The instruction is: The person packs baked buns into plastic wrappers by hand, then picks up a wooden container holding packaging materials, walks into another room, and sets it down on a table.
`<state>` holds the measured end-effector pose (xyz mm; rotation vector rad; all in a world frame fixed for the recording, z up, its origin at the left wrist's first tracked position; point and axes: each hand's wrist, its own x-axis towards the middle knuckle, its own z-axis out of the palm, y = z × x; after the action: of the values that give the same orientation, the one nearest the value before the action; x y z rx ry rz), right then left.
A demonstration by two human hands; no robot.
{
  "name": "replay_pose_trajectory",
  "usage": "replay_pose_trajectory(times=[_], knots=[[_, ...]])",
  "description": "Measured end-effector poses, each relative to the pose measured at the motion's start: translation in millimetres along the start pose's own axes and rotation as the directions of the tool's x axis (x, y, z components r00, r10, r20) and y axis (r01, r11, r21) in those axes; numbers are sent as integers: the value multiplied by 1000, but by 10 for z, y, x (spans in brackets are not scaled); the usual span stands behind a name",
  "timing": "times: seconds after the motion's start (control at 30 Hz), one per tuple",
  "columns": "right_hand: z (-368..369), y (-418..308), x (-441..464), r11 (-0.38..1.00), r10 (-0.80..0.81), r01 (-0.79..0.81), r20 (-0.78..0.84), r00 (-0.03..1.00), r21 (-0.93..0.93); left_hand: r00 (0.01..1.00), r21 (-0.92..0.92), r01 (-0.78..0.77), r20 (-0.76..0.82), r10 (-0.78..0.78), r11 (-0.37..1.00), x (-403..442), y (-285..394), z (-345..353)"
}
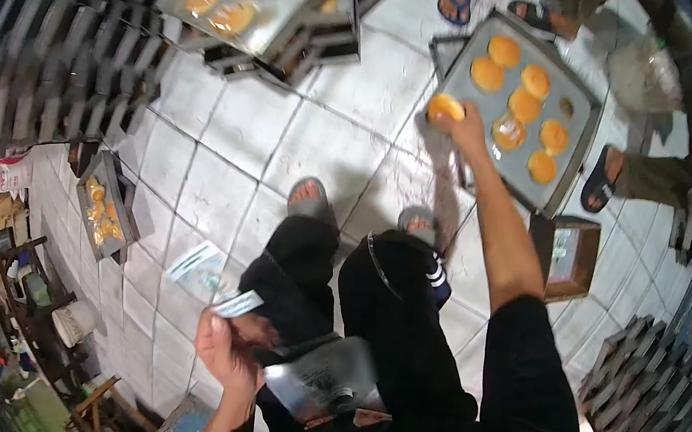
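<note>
- The bun (446,108) looked round and glossy, golden-orange on top with a paler edge; it was in the right hand (465,130), just above the near edge of the large grey tray (513,173).
- That hand was partly closed, fingers and thumb gripping the bun.
- The left hand (230,356) was half curled around a printed wrapper (238,302); blur hid its exact grip.
- The large grey tray bore seven buns, one shiny as if wrapped.
- The upper-left tray (267,32) held clear-wrapped buns.
- More buns lay in the small tray (124,217).
</note>
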<state>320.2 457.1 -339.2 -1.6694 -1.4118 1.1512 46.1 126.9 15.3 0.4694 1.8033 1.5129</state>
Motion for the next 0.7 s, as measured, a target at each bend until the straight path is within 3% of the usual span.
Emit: replay_pose_trajectory(times=[0.03,0.1,0.17,0.2,0.27,0.3,0.33,0.37,0.4,0.47,0.53,0.57,0.67,0.7], knots=[[-138,-526,-286,939,172,-189,83,982,289,1000,-78,12,30,-10,997,20,-59,-95],[-442,-1308,-867,623,139,-368,366,920,690,990,-153,42,137,-21,987,55,-13,-190],[-655,-1868,-1380,394,-86,-406,473,877,825,982,-299,130,172,-80,945,70,137,-149],[-755,-2236,-1741,432,-117,-377,465,878,819,975,-362,182,190,-118,914,71,195,-163],[-838,-2897,-2470,603,-184,-279,471,863,747,963,-472,247,217,-160,847,172,222,-256],[-862,-3048,-2821,827,-242,-34,409,880,561,963,-487,261,186,-193,833,205,241,-236],[-843,-3320,-3233,851,-287,52,380,879,522,959,-524,277,208,-194,806,255,212,-206],[-721,-3315,-3538,859,-425,256,338,840,444,954,-561,290,230,-191,775,288,158,-203],[-694,-3451,-3792,773,-634,586,306,710,243,957,-538,255,257,-132,803,302,67,-197],[-554,-3350,-4046,536,-828,829,290,480,160,955,-570,273,258,-148,775,81,147,-68],[-513,-3236,-4003,405,-876,909,241,417,-100,935,-568,293,338,-106,770,-119,203,-69],[-463,-3224,-4019,485,-859,869,135,494,-94,932,-556,303,341,-120,774,-313,393,-71],[-514,-3557,-4215,311,-910,928,218,354,-206,844,-541,484,496,-204,688,-428,437,-215],[-461,-3614,-4263,324,-886,907,249,391,-269,816,-489,494,547,-189,719,-433,333,-279]])
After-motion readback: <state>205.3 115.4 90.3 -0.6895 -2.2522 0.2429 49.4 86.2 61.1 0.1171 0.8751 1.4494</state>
